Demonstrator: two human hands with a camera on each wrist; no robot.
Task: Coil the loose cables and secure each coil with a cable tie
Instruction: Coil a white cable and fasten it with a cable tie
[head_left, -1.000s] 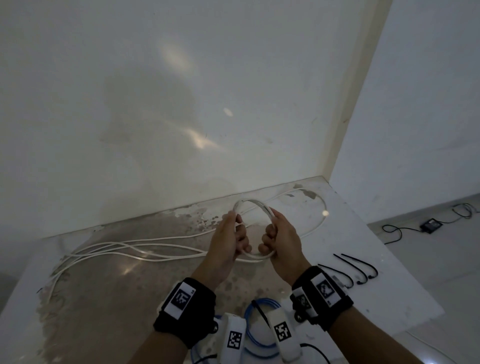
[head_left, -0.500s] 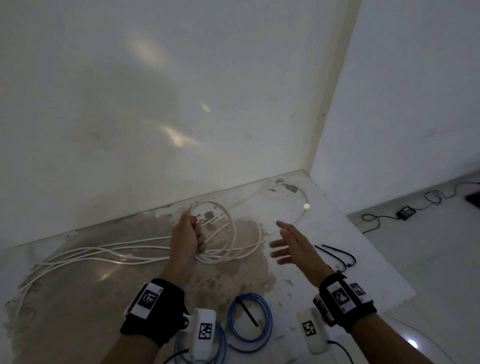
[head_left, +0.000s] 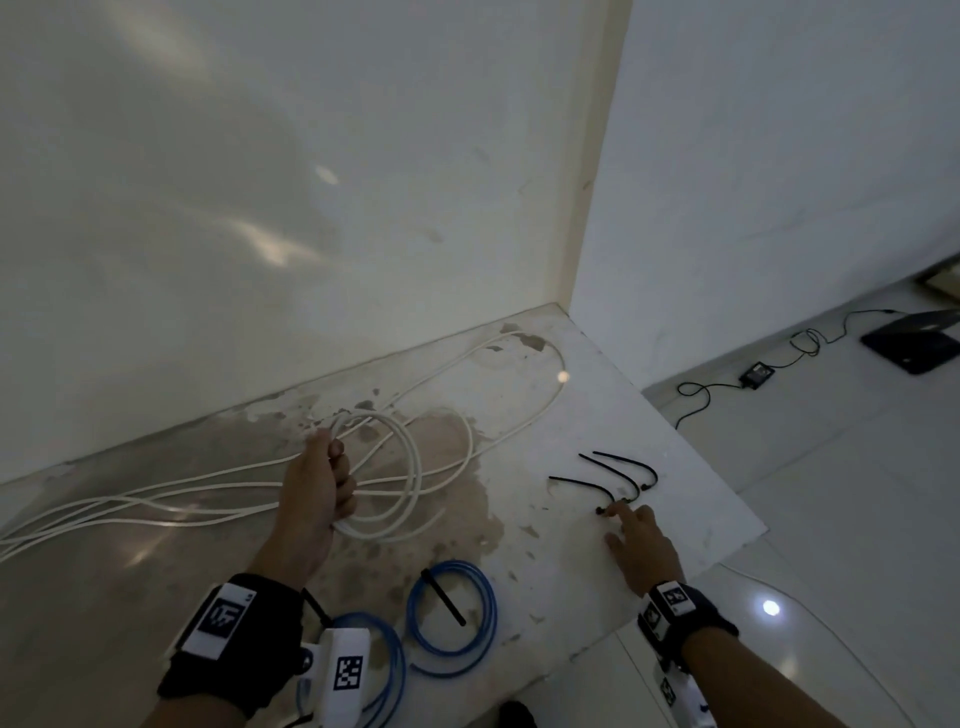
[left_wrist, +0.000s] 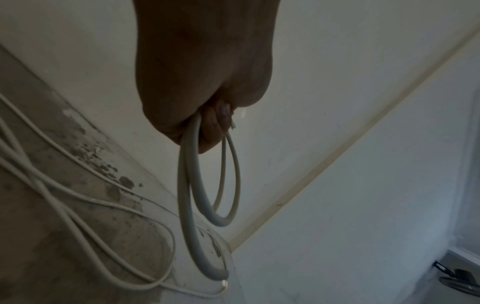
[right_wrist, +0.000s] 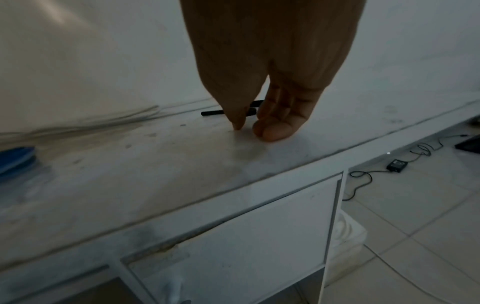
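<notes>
My left hand (head_left: 324, 483) grips a few loops of white cable (head_left: 410, 467) above the counter; in the left wrist view the loops (left_wrist: 192, 185) hang from my closed fingers. The rest of the white cable trails loose to the left and to the back right corner. Three black cable ties (head_left: 613, 478) lie at the right of the counter. My right hand (head_left: 631, 525) reaches with straight fingers to the near end of the nearest tie; in the right wrist view its fingertips (right_wrist: 272, 131) touch the counter just in front of the ties (right_wrist: 215, 112), holding nothing.
Two blue cable coils (head_left: 452, 618), one with a black tie through it, lie at the counter's (head_left: 675, 467) front edge. The counter's right edge drops to a tiled floor with a black adapter (head_left: 757, 373), its cord and a dark flat device (head_left: 909, 343). Walls meet behind.
My right hand let go of the white coil and moved right and down to the black ties. My left hand kept the coil and lowered it slightly.
</notes>
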